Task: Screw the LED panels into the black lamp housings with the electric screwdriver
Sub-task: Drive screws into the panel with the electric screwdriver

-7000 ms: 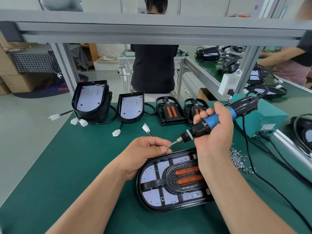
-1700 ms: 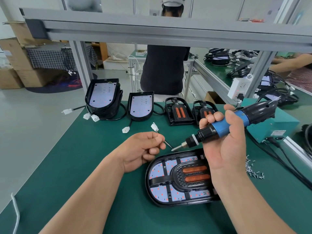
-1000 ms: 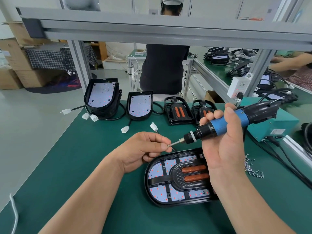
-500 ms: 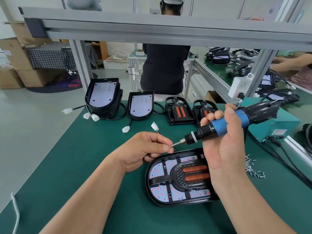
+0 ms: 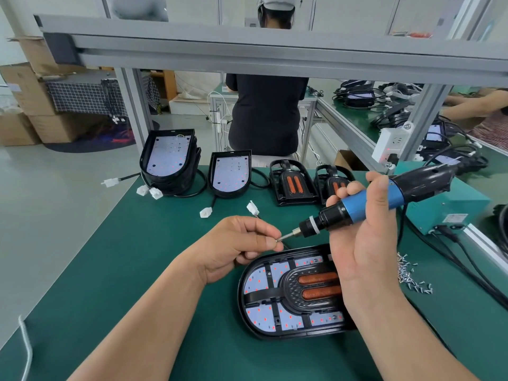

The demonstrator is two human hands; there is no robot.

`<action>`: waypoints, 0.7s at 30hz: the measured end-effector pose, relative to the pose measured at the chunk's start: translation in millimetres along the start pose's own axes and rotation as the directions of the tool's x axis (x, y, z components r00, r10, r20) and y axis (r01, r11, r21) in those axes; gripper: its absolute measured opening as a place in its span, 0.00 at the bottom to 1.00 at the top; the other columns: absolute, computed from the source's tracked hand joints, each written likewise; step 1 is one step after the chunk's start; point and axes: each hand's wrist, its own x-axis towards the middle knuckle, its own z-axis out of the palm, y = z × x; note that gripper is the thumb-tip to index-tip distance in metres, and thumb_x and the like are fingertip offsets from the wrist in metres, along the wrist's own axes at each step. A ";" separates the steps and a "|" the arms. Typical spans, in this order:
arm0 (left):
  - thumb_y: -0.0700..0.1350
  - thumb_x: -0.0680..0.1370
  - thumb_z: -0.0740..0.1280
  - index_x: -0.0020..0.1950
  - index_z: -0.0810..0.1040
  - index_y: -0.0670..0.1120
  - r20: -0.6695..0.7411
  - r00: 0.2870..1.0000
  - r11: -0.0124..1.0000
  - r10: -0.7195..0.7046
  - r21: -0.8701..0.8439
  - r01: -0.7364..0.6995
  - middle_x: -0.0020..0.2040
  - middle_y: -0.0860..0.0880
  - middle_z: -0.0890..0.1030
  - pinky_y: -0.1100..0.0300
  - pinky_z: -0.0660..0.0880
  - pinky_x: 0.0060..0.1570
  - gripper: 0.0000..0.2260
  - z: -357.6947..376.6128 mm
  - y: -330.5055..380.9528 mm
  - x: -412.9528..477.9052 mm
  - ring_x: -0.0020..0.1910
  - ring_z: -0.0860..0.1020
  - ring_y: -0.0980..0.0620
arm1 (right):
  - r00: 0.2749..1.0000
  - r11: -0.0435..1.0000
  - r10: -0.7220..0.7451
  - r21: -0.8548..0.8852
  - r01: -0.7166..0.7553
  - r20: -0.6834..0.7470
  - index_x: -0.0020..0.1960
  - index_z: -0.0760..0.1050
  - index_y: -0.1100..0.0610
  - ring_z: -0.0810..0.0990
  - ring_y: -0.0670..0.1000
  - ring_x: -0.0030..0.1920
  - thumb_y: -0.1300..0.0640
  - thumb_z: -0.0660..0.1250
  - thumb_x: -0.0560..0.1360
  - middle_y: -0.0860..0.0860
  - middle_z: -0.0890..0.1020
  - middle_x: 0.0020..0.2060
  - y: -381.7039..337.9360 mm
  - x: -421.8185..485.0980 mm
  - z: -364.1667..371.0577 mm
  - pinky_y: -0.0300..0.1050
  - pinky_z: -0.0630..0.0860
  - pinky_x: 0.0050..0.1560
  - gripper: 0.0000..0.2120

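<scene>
Black oval lamp housing [image 5: 264, 292], with a white red-dotted LED panel [image 5: 257, 279] seated inside, is laid flat on the green bench mat [image 5: 137, 257], just below both hands. A blue-and-black electric screwdriver [image 5: 368, 202] is gripped in the curled right hand [image 5: 365, 248], tilted above the housing with its bit pointing left. A small silver screw [image 5: 277, 239] is pinched by the left hand [image 5: 233, 246] and touched by the bit tip. Loose silver screws [image 5: 412, 276] are heaped right of the housing.

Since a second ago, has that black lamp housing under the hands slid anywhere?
No. The lamp housing sits at the same spot and angle relative to the loose screw pile on the mat.
</scene>
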 end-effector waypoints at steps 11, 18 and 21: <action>0.38 0.73 0.77 0.53 0.85 0.42 -0.016 0.998 0.998 0.065 0.018 -0.065 0.49 0.37 0.87 0.68 0.62 0.27 0.09 -9.7 -1.7 2.1 0.28 0.66 0.56 | 0.994 0.994 0.101 -0.042 -0.099 0.052 0.65 0.73 0.54 0.83 0.55 0.49 0.52 0.71 0.80 0.52 0.81 0.48 0.2 6.8 -5.2 0.58 0.81 0.63 0.17; 0.41 0.74 0.77 0.54 0.85 0.46 0.017 0.999 0.996 0.045 0.074 -0.046 0.50 0.40 0.87 0.69 0.63 0.27 0.10 -7.3 -2.4 1.1 0.29 0.67 0.57 | 0.991 0.989 0.131 0.061 -0.131 0.008 0.61 0.72 0.54 0.81 0.51 0.43 0.53 0.72 0.80 0.50 0.79 0.43 3.2 10.9 -8.5 0.54 0.82 0.59 0.14; 0.39 0.76 0.75 0.59 0.83 0.42 0.043 0.997 0.998 0.058 0.007 -0.059 0.53 0.38 0.87 0.68 0.65 0.27 0.12 -9.3 -1.8 0.8 0.28 0.66 0.57 | 0.990 0.987 0.133 0.101 -0.128 -0.047 0.60 0.73 0.56 0.80 0.51 0.42 0.53 0.70 0.84 0.51 0.79 0.43 4.3 11.1 -8.1 0.54 0.82 0.57 0.10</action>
